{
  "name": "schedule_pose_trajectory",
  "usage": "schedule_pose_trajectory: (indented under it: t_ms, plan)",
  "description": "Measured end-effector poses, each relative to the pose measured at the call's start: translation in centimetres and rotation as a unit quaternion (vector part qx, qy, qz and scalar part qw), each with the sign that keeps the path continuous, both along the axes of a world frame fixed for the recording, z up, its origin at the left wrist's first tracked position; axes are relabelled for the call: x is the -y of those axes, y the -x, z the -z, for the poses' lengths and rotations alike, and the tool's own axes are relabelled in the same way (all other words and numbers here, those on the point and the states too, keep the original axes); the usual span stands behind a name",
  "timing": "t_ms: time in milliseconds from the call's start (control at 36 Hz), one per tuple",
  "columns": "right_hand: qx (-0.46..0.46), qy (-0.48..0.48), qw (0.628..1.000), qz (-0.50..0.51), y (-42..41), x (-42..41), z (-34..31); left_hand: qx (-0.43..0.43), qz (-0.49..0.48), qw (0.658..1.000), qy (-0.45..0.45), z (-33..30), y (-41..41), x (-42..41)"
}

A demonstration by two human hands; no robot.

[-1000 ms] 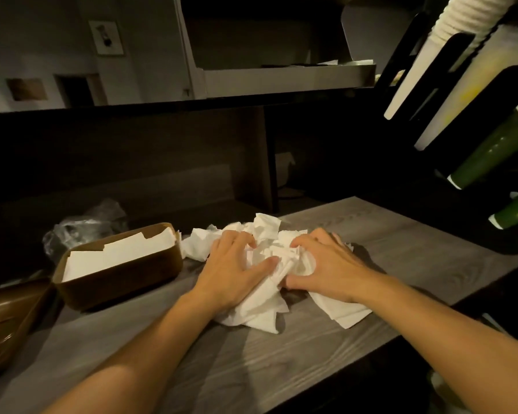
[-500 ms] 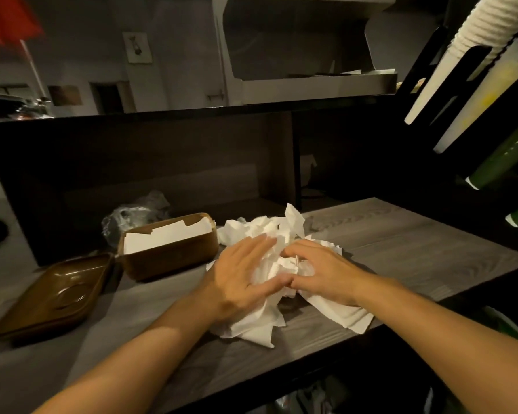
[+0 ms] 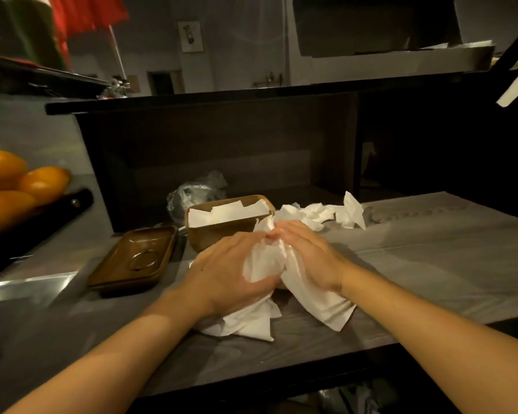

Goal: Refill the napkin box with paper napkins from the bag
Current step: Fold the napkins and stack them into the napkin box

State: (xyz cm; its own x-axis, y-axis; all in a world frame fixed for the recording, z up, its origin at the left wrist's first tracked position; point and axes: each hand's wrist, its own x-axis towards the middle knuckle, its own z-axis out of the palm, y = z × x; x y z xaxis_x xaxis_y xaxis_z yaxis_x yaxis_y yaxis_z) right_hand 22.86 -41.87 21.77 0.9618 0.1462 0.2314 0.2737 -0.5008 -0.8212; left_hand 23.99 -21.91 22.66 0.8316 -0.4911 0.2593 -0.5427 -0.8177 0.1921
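Observation:
A bundle of white paper napkins (image 3: 263, 321) is pressed between my two hands on the grey wooden counter. My left hand (image 3: 228, 270) cups it from the left and my right hand (image 3: 308, 252) holds it from the right, fingertips meeting on top. Just beyond my fingers stands the brown napkin box (image 3: 222, 234), with flat white napkins inside. More crumpled loose napkins (image 3: 326, 215) lie behind and to the right of the box. A crinkled clear plastic bag (image 3: 195, 192) sits behind the box.
A brown lid or tray (image 3: 132, 258) lies left of the box. Yellow-orange fruit (image 3: 15, 186) sits on a dark board at far left. A dark shelf unit (image 3: 222, 138) rises behind the counter. The counter's front edge (image 3: 281, 375) runs below my wrists.
My hands have gathered part of the napkin pile and drawn it left toward the box, leaving some crumpled napkins behind. The view has swung left, bringing the fruit into sight.

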Motion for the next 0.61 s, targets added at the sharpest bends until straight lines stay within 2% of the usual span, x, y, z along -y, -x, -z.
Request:
schedule_pose_trajectory:
  t_ms: [111,139,250,278,333,417,500,611]
  plan:
    - [0.002,-0.118,0.993,0.008,-0.6,-1.2,-0.9,-0.02,-0.061,0.998,-0.01,-0.5,-0.4,-0.4]
    - [0.015,-0.116,0.993,0.031,-0.9,-1.1,-1.2,-0.025,-0.062,0.998,-0.013,-0.5,-0.5,-0.4]
    - [0.098,0.063,0.98,0.16,-2.4,0.9,-2.8,-0.038,-0.021,0.999,0.021,-1.1,-1.4,-0.2]
    - [0.096,0.053,0.984,0.139,-2.6,1.4,-3.3,-0.043,-0.011,0.998,0.049,-1.4,-1.7,-0.1]
    - [0.04,0.0,0.999,0.03,-2.8,2.5,-4.5,-0.046,0.0,0.993,0.104,-2.0,-2.4,0.5]
    - [-0.016,0.071,0.992,-0.103,-2.9,3.0,-5.6,-0.033,0.016,0.99,0.135,-2.1,-3.0,1.4]
    - [-0.048,0.134,0.978,-0.151,-2.9,2.7,-5.2,-0.06,-0.015,0.987,0.145,-0.6,-3.6,1.4]
    - [-0.08,0.164,0.963,-0.197,-2.3,2.8,-4.2,-0.074,-0.001,0.992,0.099,0.1,-3.9,1.5]
